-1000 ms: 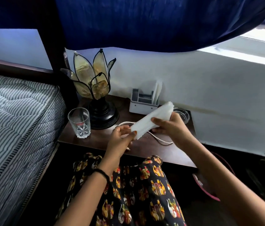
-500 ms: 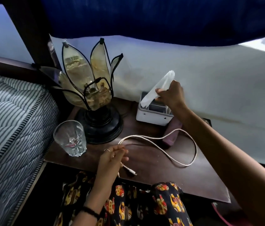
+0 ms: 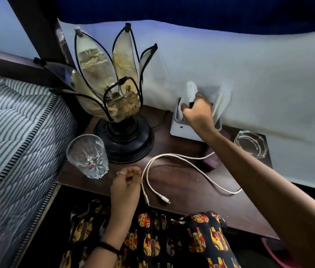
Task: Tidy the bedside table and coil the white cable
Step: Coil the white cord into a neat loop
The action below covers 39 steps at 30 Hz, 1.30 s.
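Now, in the head view, the right hand [image 3: 197,111] is pressing a white folded packet [image 3: 191,92] down into the white desk organiser [image 3: 179,128] at the back of the counter [image 3: 201,206]; the fingers are closed around the packet's lower end. One second ago both hands were holding this packet above the counter, and half a second ago the right hand alone was lifting it over the organiser, so the packet is being stowed and one loose item is leaving the surface.

The left hand [image 3: 126,182] is resting at the counter's front edge with the fingers curled and pinching the white cable [image 3: 174,155] near one end, as it was half a second ago. The cable is lying uncoiled in a wide loop across the counter, both connectors near the front edge, its far run passing under the right forearm beside a dark maroon object [image 3: 211,161].

A cut-glass tumbler [image 3: 88,155], the petal lamp [image 3: 114,105] and a glass ashtray [image 3: 251,144] are standing in place. Judgement: tidying is progressing; coiling is not yet begun and probably needs the right hand free.
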Each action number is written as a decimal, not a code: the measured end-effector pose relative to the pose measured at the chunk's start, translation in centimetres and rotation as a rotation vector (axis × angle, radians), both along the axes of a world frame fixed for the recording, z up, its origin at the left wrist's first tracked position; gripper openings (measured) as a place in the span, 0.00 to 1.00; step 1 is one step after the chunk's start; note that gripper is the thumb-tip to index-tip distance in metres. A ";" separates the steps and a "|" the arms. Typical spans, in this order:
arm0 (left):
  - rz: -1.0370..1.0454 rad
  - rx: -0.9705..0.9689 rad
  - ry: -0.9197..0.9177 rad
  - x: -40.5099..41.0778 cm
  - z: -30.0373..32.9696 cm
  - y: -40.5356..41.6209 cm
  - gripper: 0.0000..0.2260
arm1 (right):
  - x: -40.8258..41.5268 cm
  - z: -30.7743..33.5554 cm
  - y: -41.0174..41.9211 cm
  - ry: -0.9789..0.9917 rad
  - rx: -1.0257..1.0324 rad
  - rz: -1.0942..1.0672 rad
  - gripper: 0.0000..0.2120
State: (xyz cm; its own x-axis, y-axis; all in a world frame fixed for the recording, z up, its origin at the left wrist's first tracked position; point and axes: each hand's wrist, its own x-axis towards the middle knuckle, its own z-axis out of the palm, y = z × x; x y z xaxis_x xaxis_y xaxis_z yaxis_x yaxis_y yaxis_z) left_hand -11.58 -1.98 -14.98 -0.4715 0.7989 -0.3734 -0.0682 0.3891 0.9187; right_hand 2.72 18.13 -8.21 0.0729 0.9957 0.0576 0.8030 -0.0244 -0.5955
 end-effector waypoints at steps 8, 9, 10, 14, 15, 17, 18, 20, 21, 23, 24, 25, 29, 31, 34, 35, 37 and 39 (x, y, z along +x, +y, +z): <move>0.050 -0.005 0.052 -0.1 0.3 -0.2 0.07 | 1.1 -0.8 -6.3 0.028 0.307 0.099 0.22; 0.050 -0.010 0.062 -0.1 0.3 -0.2 0.07 | 1.2 -1.1 -7.8 0.008 0.333 0.173 0.22; 0.044 -0.018 0.076 -0.1 0.3 -0.2 0.06 | 1.4 -1.8 -9.1 -0.046 0.322 0.260 0.21; -0.039 -0.061 0.177 0.2 0.2 -0.4 0.07 | 1.4 -4.7 -11.7 -0.424 0.060 0.533 0.28; -0.071 -0.067 0.204 0.2 0.1 -0.5 0.08 | 1.3 -5.3 -11.7 -0.504 0.011 0.547 0.28; -0.130 -0.064 0.273 0.4 -0.1 -0.6 0.09 | 1.4 -6.1 -11.4 -0.600 0.005 0.549 0.24; -0.157 -0.061 0.315 0.5 -0.2 -0.7 0.09 | 1.4 -6.3 -11.2 -0.619 0.016 0.544 0.19; -0.207 -0.051 0.403 0.6 -0.4 -0.8 0.10 | 1.5 -6.3 -10.9 -0.615 0.063 0.522 0.11; -0.230 -0.044 0.443 0.7 -0.5 -0.8 0.10 | 1.5 -6.2 -10.8 -0.602 0.077 0.523 0.09; -0.256 -0.035 0.502 0.8 -0.7 -0.8 0.11 | 1.6 -5.6 -11.0 -0.573 0.105 0.529 0.10; -0.262 -0.032 0.529 0.8 -0.8 -0.8 0.12 | 1.7 -5.2 -11.1 -0.562 0.114 0.537 0.11; -0.265 -0.030 0.555 0.9 -0.8 -0.8 0.12 | 1.9 -4.9 -11.2 -0.551 0.129 0.544 0.12; -0.289 -0.028 0.627 1.2 -0.5 -1.0 0.10 | 2.9 -2.9 -12.3 -0.521 0.244 0.515 0.14; -0.322 -0.007 0.652 1.1 -0.5 -1.1 0.08 | 3.5 -1.8 -13.3 -0.508 0.300 0.495 0.14; -0.373 0.062 0.652 0.7 1.0 -2.1 0.06 | 5.0 0.3 -15.6 -0.455 0.333 0.473 0.13; -0.384 0.083 0.622 0.7 1.7 -2.6 0.06 | 5.6 0.9 -16.3 -0.441 0.340 0.460 0.13; -0.402 0.118 0.536 0.8 3.8 -3.8 0.05 | 7.0 2.3 -18.0 -0.417 0.355 0.421 0.14; -0.412 0.148 0.448 1.1 5.8 -4.9 0.06 | 8.5 3.7 -19.7 -0.366 0.377 0.380 0.14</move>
State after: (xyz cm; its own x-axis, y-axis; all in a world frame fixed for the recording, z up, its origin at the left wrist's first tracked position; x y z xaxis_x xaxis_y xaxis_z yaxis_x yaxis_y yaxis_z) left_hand -10.50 -6.83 -9.20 -0.1984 0.9767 -0.0821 0.4646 0.1675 0.8695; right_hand 11.18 -1.57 -4.49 -0.3713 0.8549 0.3622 0.8671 0.4588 -0.1940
